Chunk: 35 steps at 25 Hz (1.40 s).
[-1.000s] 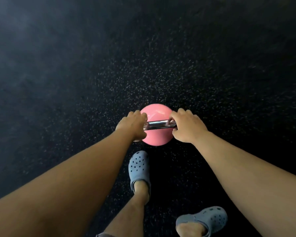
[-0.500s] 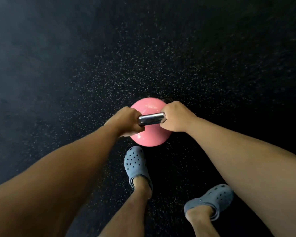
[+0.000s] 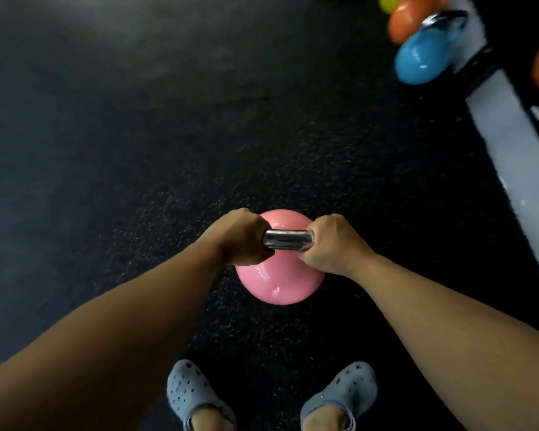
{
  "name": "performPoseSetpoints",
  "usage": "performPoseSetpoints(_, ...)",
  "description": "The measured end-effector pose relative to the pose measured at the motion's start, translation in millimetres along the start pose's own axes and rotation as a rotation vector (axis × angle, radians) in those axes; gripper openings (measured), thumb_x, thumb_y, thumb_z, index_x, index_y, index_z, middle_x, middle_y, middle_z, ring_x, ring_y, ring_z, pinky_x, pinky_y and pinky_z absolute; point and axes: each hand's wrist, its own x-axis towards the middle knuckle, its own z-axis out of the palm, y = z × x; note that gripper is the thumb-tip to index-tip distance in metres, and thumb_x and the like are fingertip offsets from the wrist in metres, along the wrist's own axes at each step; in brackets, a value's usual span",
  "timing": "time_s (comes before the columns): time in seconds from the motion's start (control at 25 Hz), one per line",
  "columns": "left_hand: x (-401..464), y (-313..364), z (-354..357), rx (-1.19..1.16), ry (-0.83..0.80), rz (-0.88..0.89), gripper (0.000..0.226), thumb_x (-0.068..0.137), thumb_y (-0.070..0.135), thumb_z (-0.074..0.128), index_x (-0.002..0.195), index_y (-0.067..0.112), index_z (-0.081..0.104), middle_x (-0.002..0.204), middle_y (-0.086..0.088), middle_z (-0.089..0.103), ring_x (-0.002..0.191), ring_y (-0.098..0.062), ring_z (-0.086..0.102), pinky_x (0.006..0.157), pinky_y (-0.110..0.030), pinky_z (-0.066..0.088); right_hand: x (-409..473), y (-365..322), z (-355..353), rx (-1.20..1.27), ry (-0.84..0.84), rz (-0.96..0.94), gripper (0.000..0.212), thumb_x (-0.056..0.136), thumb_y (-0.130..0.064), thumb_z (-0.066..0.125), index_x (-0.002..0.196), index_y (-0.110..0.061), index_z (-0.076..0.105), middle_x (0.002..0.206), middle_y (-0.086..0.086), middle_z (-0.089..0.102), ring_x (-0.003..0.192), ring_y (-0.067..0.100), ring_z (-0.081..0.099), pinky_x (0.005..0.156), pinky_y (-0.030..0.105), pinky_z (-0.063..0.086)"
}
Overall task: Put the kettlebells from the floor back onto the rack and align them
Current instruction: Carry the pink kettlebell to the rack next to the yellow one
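1. Right now both hands are wrapped tight around the chrome handle point(image 3: 287, 240) of a pink kettlebell point(image 3: 279, 279): the left hand point(image 3: 237, 241) grips its left end, the right hand point(image 3: 330, 244) its right end, fingers curled fully closed with a short stretch of bare metal showing between them.
2. The pink kettlebell hangs below the fists, in front of the person's feet (whether its base touches the floor I cannot tell from here).
3. Under it lies black speckled rubber flooring point(image 3: 137, 150), dark and a little blurred toward the far side.
4. Two grey-blue perforated clogs, the left clog point(image 3: 193, 396) and the right clog point(image 3: 343, 390), stand side by side at the near edge of the floor, toes pointing toward the bell.
5. At the far right corner sits a blue kettlebell point(image 3: 420, 59) with a chrome handle, an orange kettlebell point(image 3: 408, 20) just behind it, and a yellow-green one point(image 3: 388, 2) beyond that, all smeared by blur.
6. A pale grey rack beam point(image 3: 511, 144) runs diagonally down the right edge, well apart from the pink bell.
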Motion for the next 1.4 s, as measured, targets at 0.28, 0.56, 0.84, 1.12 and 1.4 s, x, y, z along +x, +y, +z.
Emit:
performPoseSetpoints(0.28,112,236,-69,0.142,0.077,0.313,0.013,0.080,0.036,0.061,0.077,0.025,0.065,0.066,0.005,0.059,0.060,-0.017,0.057,0.052,-0.028,0.037,-90,166,-179,-0.022,0.355,0.171,0.020,0.065,-0.022,0.063,0.052,-0.012,0.052,0.064,0.010,0.067,0.067,0.035,0.065,0.056,0.025,0.039)
performPoseSetpoints(0.56,202,460,-87,0.271,0.098,0.631,0.016,0.081,0.038,0.058,0.084,0.023,0.066,0.078,0.001,0.067,0.071,-0.020,0.063,0.058,-0.028,0.039,-193,323,-292,0.027,0.611,0.373,0.033,0.065,-0.017,0.062,0.045,-0.021,0.036,0.058,0.011,0.066,0.058,0.035,0.063,0.051,0.026,0.035)
performPoseSetpoints(0.84,287,583,-71,0.359,0.157,0.955,0.020,0.078,0.036,0.058,0.074,0.017,0.065,0.078,-0.009,0.071,0.074,-0.034,0.068,0.060,-0.032,0.047,-234,414,-325,-0.033,0.798,0.608,0.010,0.065,-0.022,0.061,0.060,-0.014,0.061,0.060,0.014,0.067,0.062,0.039,0.065,0.051,0.030,0.042)
performPoseSetpoints(1.12,352,662,-62,0.407,0.061,1.101,0.020,0.080,0.035,0.059,0.082,0.017,0.067,0.086,-0.012,0.071,0.081,-0.038,0.069,0.063,-0.035,0.051,-233,465,-343,0.034,0.813,0.918,0.022,0.071,-0.024,0.061,0.087,-0.011,0.070,0.083,0.017,0.072,0.083,0.040,0.068,0.065,0.038,0.053)
performPoseSetpoints(1.4,395,722,-48,0.414,0.000,1.160,0.020,0.082,0.022,0.057,0.099,0.017,0.067,0.092,-0.014,0.073,0.086,-0.038,0.070,0.069,-0.039,0.056,-230,507,-351,0.192,0.890,1.128,0.024,0.074,-0.017,0.060,0.096,-0.013,0.069,0.095,0.017,0.071,0.090,0.038,0.066,0.073,0.037,0.055)
